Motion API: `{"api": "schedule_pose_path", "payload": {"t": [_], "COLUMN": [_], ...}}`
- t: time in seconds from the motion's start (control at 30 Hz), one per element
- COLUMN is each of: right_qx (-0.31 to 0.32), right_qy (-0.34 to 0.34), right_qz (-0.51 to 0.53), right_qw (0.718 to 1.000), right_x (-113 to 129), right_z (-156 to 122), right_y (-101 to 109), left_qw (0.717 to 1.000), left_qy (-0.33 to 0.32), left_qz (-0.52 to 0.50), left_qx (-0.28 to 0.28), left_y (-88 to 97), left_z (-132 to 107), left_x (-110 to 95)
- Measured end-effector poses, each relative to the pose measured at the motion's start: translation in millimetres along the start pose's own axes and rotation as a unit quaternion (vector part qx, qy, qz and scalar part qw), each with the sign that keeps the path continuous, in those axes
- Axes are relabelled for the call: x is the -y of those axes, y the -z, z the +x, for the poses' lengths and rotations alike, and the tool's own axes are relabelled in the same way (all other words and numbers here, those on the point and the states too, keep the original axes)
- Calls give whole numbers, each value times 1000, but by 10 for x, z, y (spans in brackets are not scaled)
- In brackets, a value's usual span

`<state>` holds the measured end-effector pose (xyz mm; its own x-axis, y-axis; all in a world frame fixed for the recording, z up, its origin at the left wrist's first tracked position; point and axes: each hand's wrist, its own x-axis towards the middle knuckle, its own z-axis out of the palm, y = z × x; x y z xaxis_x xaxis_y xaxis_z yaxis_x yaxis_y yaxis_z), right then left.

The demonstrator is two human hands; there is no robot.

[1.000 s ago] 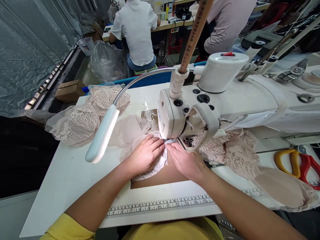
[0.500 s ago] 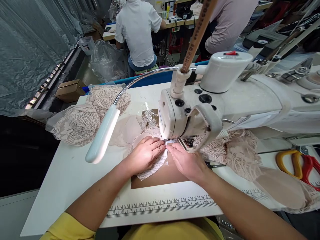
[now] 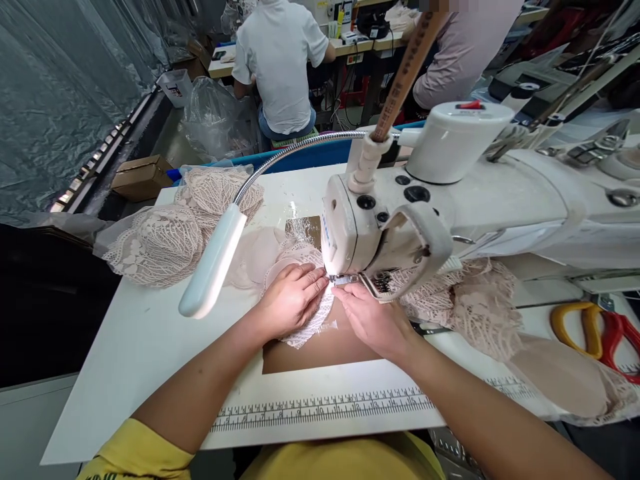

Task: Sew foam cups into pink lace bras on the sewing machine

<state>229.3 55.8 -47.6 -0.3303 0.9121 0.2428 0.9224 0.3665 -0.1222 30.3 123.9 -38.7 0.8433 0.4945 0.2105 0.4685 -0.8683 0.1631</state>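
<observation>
We press our left hand (image 3: 293,301) and right hand (image 3: 374,321) flat, close together, on the pale pink lace cloth (image 3: 306,333) under the white sewing machine (image 3: 480,200), which could poke fingers (image 3: 318,285) sliding closer.

Centre frame: left hand (image 3: 293,300) lies flat on lace piece (image 3: 313,320), fingertips at presser foot (image 3: 344,279) of sewing machine (image 3: 450,200). Right hand (image 3: 373,320) presses just beside it. Lamp (image 3: 214,261) centre left. Scissors (image 3: 595,328) far right. Ruler (image 3: 320,408) along bottom.
</observation>
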Motion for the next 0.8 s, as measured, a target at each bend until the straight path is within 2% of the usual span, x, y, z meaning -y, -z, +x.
{"api": "schedule_pose_path", "payload": {"t": [0.17, 0.47, 0.7, 0.8], "right_qx": [-28, -39, -42, -39], "right_qy": [-3, 19, 24, 21], "right_qz": [-10, 24, 59, 72], "right_qw": [1000, 999, 997, 996], "right_x": [3, -29, -56, -63], "right_z": [4, -45, -75, -85], "right_y": [-10, 20, -11, -26], "left_qw": [1000, 999, 1000, 998], "left_qy": [5, -35, 2, 13], "left_qz": [6, -41, -15, -53], "left_qx": [5, 8, -4, 3], "left_y": [-2, 111, 59, 62], "left_z": [-13, -99, -92, -95], "left_x": [-4, -24, -82, -66]}}
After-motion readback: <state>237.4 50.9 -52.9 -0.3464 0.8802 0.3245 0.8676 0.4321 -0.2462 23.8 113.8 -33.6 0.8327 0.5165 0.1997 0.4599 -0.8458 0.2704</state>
